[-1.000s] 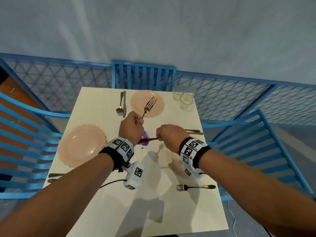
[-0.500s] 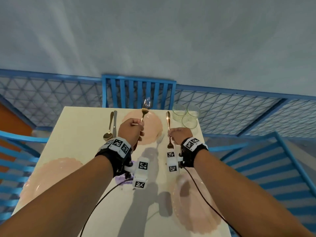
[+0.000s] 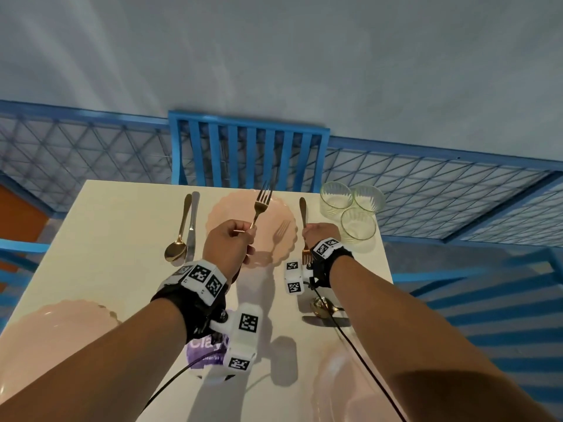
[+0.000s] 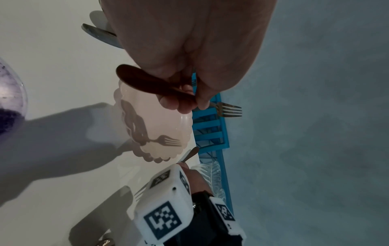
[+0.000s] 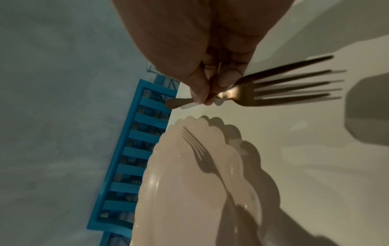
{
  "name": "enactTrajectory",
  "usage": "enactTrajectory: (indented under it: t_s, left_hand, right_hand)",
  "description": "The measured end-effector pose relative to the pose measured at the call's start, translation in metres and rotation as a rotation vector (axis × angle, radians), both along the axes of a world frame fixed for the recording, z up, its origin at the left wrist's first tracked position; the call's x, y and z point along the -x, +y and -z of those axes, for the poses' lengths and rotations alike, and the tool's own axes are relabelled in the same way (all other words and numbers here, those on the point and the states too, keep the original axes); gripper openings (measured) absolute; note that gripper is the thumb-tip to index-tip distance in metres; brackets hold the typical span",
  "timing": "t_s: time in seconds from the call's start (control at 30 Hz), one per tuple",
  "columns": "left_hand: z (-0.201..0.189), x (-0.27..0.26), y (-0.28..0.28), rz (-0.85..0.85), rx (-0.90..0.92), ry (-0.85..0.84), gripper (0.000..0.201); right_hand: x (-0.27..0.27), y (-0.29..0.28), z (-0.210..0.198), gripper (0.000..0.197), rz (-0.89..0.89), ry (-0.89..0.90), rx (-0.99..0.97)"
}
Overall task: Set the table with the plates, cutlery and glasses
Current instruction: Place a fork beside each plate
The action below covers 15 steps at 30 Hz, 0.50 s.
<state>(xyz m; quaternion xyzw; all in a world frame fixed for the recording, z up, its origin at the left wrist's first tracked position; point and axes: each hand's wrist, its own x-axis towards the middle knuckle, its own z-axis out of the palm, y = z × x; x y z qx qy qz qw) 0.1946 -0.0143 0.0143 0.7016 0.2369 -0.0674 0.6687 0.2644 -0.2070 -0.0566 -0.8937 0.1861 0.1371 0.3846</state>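
Note:
My left hand (image 3: 240, 236) grips a gold fork (image 3: 262, 198) by its handle, tines up, in the air over the far pink plate (image 3: 274, 220); the left wrist view shows those fingers (image 4: 185, 103) curled round it. My right hand (image 3: 318, 234) pinches a second gold fork (image 3: 302, 208) just right of that plate, low over the table, handle end pointing away and tines (image 5: 294, 88) toward me. Whether this fork touches the table I cannot tell. Three clear glasses (image 3: 357, 224) stand at the far right corner. A gold spoon (image 3: 178, 236) and a knife (image 3: 192, 226) lie left of the far plate.
A pink plate (image 3: 45, 339) sits at the near left and another (image 3: 344, 388) at the near right, under my right arm. A purple-labelled tub (image 3: 202, 351) stands mid-table, with a gold spoon (image 3: 321, 306) nearby. Blue chairs (image 3: 248, 153) and a blue railing surround the cream table (image 3: 122, 226).
Both hands moved from the table's middle to the far plate, each carrying a fork. The right hand turned its fork lengthwise and lowered it beside the plate.

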Motion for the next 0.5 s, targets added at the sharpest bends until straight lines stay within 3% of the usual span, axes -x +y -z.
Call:
enactTrajectory:
  t_s: [0.1,0.2,0.27,0.4,0.5]
  left_hand:
    - [0.003,-0.002,0.002,0.011,-0.008,0.006,0.006]
    - [0.005,-0.005,0.004,0.019,-0.012,0.002,0.008]
    - [0.006,-0.006,0.005,0.019,-0.015,0.003,0.007]
    - [0.008,-0.008,0.006,0.021,-0.015,0.0,0.007]
    - [0.012,-0.009,0.008,0.021,-0.022,0.004,0.008]
  right_hand:
    - [-0.016,0.002,0.004,0.038,0.185,0.014,-0.069]
    - [-0.02,-0.002,0.016,0.038,0.09,-0.053,-0.004]
    - [-0.03,-0.004,0.014,0.032,0.215,-0.025,-0.129]
    - [-0.04,-0.001,0.021,0.023,0.148,0.043,0.039]
    - [-0.038,0.003,0.023,0.02,0.188,0.016,0.041]
